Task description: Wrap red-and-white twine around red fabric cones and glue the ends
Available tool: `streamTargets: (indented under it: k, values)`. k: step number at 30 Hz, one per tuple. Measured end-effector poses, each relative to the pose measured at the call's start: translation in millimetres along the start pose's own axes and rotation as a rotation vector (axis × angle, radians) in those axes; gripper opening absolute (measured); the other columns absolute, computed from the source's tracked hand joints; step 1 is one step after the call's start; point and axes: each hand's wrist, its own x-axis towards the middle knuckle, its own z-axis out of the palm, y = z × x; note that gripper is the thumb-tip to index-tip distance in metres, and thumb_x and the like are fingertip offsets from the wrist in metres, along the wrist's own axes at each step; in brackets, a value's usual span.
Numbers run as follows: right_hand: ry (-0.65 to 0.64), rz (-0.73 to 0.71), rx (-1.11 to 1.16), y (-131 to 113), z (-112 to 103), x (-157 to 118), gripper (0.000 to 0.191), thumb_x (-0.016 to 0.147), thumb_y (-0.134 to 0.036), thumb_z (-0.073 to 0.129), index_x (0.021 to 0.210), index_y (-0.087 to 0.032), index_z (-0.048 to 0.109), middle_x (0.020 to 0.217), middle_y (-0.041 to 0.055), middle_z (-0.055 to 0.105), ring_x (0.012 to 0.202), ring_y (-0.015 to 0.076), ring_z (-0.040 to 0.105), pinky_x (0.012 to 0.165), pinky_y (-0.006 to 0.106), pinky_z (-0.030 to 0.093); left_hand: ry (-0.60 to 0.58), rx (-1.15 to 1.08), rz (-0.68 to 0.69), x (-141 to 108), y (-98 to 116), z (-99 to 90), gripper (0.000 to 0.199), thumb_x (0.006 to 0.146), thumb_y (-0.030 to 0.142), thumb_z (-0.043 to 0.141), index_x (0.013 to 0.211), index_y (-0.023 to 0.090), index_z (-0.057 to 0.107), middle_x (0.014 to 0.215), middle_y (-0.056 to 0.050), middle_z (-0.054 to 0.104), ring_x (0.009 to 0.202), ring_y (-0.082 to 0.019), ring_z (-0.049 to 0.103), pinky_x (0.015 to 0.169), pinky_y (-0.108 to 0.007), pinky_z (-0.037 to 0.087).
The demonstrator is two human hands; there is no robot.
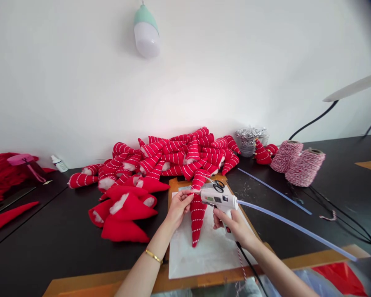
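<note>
From here I see the black desk (64, 231), with a heap of red striped fabric cones (173, 154) at its far side. Nearer me, one striped cone (197, 220) lies on a white sheet (213, 251). My right hand (235, 229) curls its fingers (219, 219) around a hot glue gun (218, 197); my left hand (179, 208) pinches something thin above the cone (too small for me to read).
</note>
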Motion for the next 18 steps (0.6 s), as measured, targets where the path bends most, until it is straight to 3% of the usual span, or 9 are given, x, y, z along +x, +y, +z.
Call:
streamTargets:
  k: [10,14,18]
  values:
    - [0.063,0.034,0.132,-4,-2,7,0.055,0.077,-0.071,0.067,0.063,-0.019,0.058,0.059,0.0012,0.054,0.056,0.0162,0.054,0.058,0.031,0.05,-0.016,0.015,0.023,0,-1,-0.3,0.05,0.059,0.046,0.092,0.087,0.014,0.065,0.053,0.008,0.054,0.038,-0.002,0.039,0.038,-0.016,0.024]
    - [0.096,-0.024,0.315,-16,-19,38,0.047,0.077,-0.061,0.074,0.065,-0.018,0.061,0.063,0.0015,0.058,0.061,0.0158,0.056,0.066,0.033,0.054,-0.013,0.108,0.039,4,-4,-3.6,0.049,0.066,0.049,0.086,0.094,0.014,0.067,0.071,0.0,0.066,0.048,-0.007,0.055,0.045,-0.019,0.038]
    - [0.112,-0.111,0.438,-19,-30,74,0.041,0.075,-0.055,0.079,0.068,-0.018,0.063,0.066,0.0008,0.059,0.064,0.0152,0.056,0.071,0.032,0.055,-0.033,0.357,0.159,9,-10,-9.7,0.043,0.072,0.044,0.08,0.103,0.016,0.07,0.078,0.0,0.062,0.051,-0.008,0.053,0.049,-0.023,0.042]
